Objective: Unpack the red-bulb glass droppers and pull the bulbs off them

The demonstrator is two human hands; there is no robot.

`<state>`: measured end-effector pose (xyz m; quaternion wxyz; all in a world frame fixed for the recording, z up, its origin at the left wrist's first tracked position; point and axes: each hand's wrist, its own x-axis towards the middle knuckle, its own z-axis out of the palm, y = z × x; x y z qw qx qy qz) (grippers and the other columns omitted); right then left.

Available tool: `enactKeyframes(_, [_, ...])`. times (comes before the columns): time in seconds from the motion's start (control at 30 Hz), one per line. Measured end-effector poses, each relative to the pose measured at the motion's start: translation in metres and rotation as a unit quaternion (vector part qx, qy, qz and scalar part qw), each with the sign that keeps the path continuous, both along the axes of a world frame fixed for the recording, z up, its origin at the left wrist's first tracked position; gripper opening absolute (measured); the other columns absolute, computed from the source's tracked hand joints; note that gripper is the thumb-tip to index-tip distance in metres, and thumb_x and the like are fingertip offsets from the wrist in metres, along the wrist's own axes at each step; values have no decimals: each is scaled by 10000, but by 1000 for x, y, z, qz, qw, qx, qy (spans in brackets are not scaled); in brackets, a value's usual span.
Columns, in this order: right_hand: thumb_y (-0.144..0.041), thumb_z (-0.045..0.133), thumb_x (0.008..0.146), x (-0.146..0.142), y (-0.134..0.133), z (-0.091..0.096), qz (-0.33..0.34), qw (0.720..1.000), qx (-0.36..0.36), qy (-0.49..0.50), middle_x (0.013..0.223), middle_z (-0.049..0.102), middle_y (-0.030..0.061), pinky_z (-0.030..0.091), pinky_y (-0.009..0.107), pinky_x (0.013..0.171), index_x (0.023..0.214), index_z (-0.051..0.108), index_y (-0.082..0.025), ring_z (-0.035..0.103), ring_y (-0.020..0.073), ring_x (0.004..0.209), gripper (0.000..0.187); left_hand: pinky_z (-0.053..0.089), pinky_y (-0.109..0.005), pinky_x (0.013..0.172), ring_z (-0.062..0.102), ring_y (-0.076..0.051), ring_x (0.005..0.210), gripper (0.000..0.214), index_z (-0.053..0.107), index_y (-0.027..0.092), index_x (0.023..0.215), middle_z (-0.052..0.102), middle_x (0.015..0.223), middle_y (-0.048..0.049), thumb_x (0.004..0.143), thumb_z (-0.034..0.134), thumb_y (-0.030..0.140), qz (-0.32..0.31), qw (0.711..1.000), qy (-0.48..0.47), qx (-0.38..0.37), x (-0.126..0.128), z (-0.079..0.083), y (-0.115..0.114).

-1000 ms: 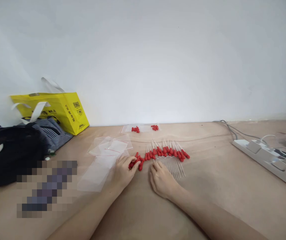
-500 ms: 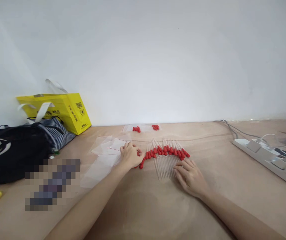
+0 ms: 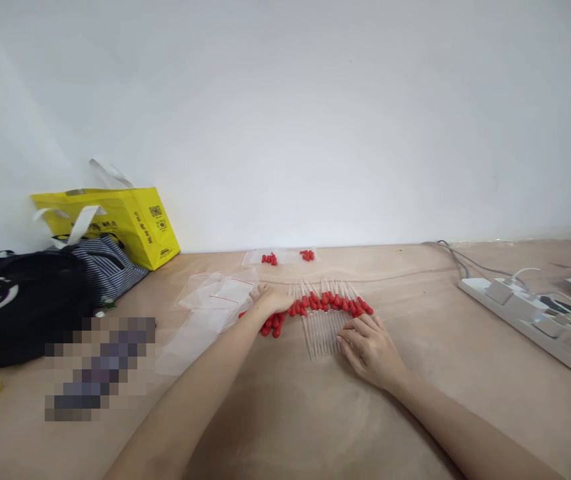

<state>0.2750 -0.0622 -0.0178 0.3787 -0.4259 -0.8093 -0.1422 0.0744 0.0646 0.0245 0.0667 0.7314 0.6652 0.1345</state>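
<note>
Red bulbs [image 3: 332,299] in an arc, slender clear tubes [image 3: 322,333]

Red is recorded on the row of bulbs [image 3: 332,301], with their tubes [image 3: 324,335] noted as colourless and see-through. Left of the row, translucent sachets [image 3: 185,343] are marked with red lines; farther left, a yellow bag [image 3: 135,233] is printed in black and fitted with white handles [image 3: 84,223], a pouch [image 3: 96,272] is striped dark and white, and a black bag [image 3: 40,310] is patterned with white curves. Right of the row, a white power strip [image 3: 488,299] is noted. Beneath it, light brown is shown by the table [image 3: 290,427].
</note>
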Motion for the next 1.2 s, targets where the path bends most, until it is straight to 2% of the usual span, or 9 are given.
enactKeyframes(0.13, [-179, 445, 800, 2, 1, -2, -1, 1000, -2, -7, 688, 565, 30, 340, 316, 694, 703, 610, -183, 471, 151, 716, 191, 333, -536, 729, 459, -411, 957, 240, 594, 157, 492, 616, 798, -149, 615, 557, 360, 20, 999, 27, -9, -8, 25, -13])
enactKeyframes(0.23, [-176, 452, 793, 2, 1, -4, -4, 1000, 11, -6, 712, 573, 34, 359, 314, 678, 754, 617, -189, 484, 151, 708, 170, 366, -469, 733, 463, -361, 953, 255, 568, 170, 463, 612, 815, -121, 643, 527, 345, -11, 999, 34, 8, -18, 34, -44])
enactKeyframes(0.3, [-170, 456, 788, 0, -1, -4, -9, 999, 37, 10, 802, 592, 53, 378, 327, 692, 873, 612, -186, 501, 164, 756, 178, 370, -440, 771, 438, -317, 999, 210, 565, 183, 476, 590, 941, -82, 651, 522, 292, -52, 997, 35, 35, -25, 31, -70])
enactKeyframes(0.33, [-171, 458, 789, -2, -2, -4, -11, 998, 52, 14, 868, 597, 68, 387, 339, 710, 949, 595, -182, 507, 176, 804, 212, 376, -439, 768, 446, -299, 981, 186, 560, 182, 484, 581, 954, -78, 653, 511, 239, -105, 990, 37, 89, -28, 26, -83])
enactKeyframes(0.47, [-178, 469, 795, -15, -4, -1, 12, 996, 83, -33, 1074, 571, 94, 365, 405, 834, 1121, 515, -174, 453, 229, 1040, 330, 398, -419, 777, 453, -251, 955, 101, 565, 177, 612, 559, 1007, -74, 684, 495, 163, -282, 931, 60, 222, -39, 0, -113])
enactKeyframes(0.6, [-119, 450, 798, -26, 1, -4, 54, 990, 93, -91, 1001, 622, 46, 282, 461, 926, 1082, 541, -193, 466, 215, 1054, 307, 410, -406, 762, 475, -244, 935, 128, 578, 156, 720, 572, 1002, -84, 751, 455, 143, -339, 882, 109, 308, -42, -19, -114])
enactKeyframes(0.77, [-102, 440, 821, -33, 10, -10, 86, 984, 123, -96, 823, 664, 14, 241, 482, 967, 1007, 573, -179, 538, 170, 933, 241, 446, -346, 735, 532, -208, 863, 158, 582, 123, 788, 600, 926, -95, 778, 427, 95, -375, 833, 122, 387, -38, -29, -110])
enactKeyframes(0.97, [-69, 422, 825, -36, 9, -10, 84, 982, 145, -90, 697, 654, 11, 276, 444, 967, 916, 599, -145, 568, 139, 815, 213, 478, -320, 785, 577, -173, 867, 184, 579, 110, 885, 634, 921, -88, 840, 407, 154, -374, 840, 45, 390, -31, -35, -106])
enactKeyframes(1.2, [-100, 462, 819, -38, 10, -14, 88, 981, 161, -65, 713, 660, 11, 276, 430, 977, 928, 595, -150, 574, 137, 804, 180, 423, -401, 909, 577, -168, 966, 221, 583, 133, 944, 657, 963, -59, 870, 379, 176, -372, 838, 11, 398, -25, -43, -100])
